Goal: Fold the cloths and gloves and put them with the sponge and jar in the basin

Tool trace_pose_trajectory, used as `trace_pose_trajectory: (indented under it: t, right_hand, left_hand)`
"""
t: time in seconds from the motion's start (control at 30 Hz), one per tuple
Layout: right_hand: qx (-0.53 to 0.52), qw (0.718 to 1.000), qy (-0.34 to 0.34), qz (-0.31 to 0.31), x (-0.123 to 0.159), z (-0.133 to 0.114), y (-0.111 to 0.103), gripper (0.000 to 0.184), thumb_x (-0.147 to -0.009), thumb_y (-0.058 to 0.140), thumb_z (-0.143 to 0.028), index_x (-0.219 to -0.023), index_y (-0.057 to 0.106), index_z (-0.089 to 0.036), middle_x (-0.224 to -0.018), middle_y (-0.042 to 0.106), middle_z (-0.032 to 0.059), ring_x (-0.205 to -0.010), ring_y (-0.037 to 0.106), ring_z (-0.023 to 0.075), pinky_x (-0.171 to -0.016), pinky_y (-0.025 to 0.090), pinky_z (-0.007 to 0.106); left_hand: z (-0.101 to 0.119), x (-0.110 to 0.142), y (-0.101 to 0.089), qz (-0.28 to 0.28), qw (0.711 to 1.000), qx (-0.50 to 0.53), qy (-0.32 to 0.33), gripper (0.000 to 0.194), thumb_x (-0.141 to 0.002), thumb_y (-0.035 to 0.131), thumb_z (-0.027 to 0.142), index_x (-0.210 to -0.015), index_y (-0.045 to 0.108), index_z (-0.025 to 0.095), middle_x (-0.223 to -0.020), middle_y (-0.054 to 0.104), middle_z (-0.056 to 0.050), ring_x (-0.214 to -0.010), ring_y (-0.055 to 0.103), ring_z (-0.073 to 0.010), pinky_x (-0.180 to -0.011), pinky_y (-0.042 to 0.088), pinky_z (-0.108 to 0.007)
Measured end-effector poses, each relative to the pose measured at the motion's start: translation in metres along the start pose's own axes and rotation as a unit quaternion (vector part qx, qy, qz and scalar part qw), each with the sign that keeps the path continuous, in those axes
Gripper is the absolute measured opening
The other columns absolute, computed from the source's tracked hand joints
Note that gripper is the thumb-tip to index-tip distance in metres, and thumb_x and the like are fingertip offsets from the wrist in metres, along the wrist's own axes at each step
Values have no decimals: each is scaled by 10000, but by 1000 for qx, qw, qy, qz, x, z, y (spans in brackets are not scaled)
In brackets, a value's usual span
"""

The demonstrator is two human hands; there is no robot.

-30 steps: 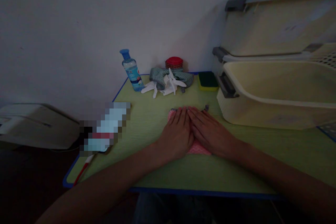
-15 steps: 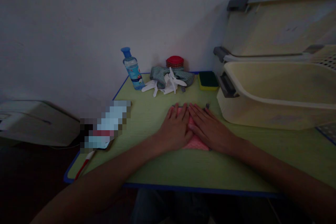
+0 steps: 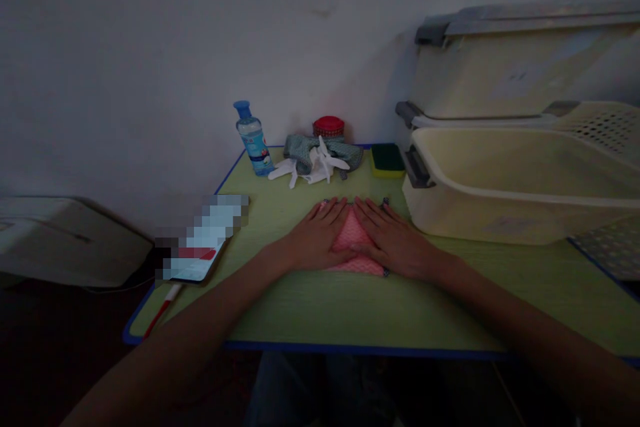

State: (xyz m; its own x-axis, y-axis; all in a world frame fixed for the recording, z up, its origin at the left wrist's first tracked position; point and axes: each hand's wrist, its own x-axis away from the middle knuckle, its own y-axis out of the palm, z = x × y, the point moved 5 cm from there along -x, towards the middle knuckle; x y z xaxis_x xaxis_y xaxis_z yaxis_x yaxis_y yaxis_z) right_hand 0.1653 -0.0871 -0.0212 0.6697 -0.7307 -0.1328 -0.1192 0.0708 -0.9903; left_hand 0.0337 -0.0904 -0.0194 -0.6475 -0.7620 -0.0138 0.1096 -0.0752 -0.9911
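Observation:
A pink cloth (image 3: 356,233) with a fine pattern and dark corner trim lies flat on the green table. Across its left side rests my left hand (image 3: 319,235), palm down with the fingers stretched out. My right hand (image 3: 389,237) lies flat over the right side, its fingers also extended. The two thumbs come close together over the cloth's lower middle, and pink fabric shows between the hands. Both hands press on the cloth without gripping it; the parts under the palms are hidden.
A blue bottle (image 3: 255,147), white gloves (image 3: 320,167), a grey-green cloth (image 3: 299,152), a red-lidded container (image 3: 329,125) and a sponge (image 3: 387,160) stand along the back. A cream basket (image 3: 480,213) fills the right side. A phone (image 3: 205,240) is at left on the green table (image 3: 350,313).
My hands have drawn a little apart at the fingertips, exposing more pink cloth between them. The camera view has shifted slightly.

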Motion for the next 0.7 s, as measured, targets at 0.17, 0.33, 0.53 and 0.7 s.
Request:
trace_pose_trajectory:
  t: [0.17,0.33,0.53,0.7]
  right_hand:
    - [-13,1000,-1,1,-3,-3,-6,701,-902,301,-512,-1381,306,0,-1441,272,245,-1360,211,294,-1075,253,519]
    - [-26,999,-13,42,-4,-20,-17,650,-915,310,-426,-1386,278,21,-1447,265,239,-1370,191,270,-1089,246,494]
    - [-29,999,-23,19,-4,-29,-5,650,-908,315,-421,-1367,310,39,-1433,287,249,-1352,245,279,-1080,289,473]
    - [-3,1000,-12,14,-3,-26,3,703,-901,311,-471,-1347,333,72,-1417,307,268,-1341,265,308,-1078,298,466]
  left_hand:
    - [-6,3,-6,-23,999,-7,25,870,-821,296,659,-1431,122,65,-1504,111,-187,-1401,97,-273,-1125,85,-450]
    - [-3,4,-12,-22,999,-22,38,920,-796,311,688,-1428,120,48,-1495,131,-214,-1399,97,-284,-1125,59,-469]
    - [-2,5,-4,-34,999,-15,37,970,-767,305,724,-1422,137,28,-1489,143,-220,-1400,106,-267,-1131,86,-439]
    - [-5,5,-1,-34,999,-22,14,1027,-724,339,757,-1427,137,36,-1499,103,-205,-1396,90,-306,-1127,78,-447]
